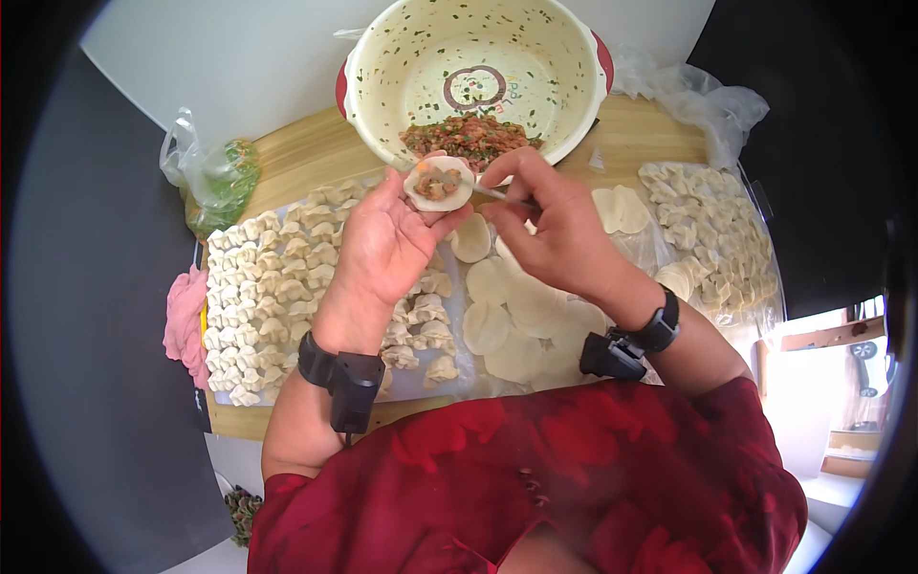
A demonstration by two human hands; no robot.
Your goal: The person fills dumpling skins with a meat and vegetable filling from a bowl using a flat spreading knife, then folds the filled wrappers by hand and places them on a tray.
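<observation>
On the fingers of my left hand (390, 232) rests a round dumpling wrapper (427, 199) with a small heap of meat filling (439, 185) at its middle. My right hand (550, 225) pinches a thin, light-coloured utensil (492, 193), its tip right at the wrapper's edge; the fingers hide most of it. Just beyond both hands stands a large cream basin (564, 105) with red handles, minced filling with green bits (469, 137) gathered at its near side. Flat round wrappers (521, 301) lie overlapping below my right hand.
Rows of folded dumplings (273, 287) cover a board on the left, and more dumplings (717, 234) fill a tray on the right. A plastic bag of greens (222, 182) sits at the back left, above a pink cloth (186, 320). Crumpled clear plastic (698, 100) lies at the back right.
</observation>
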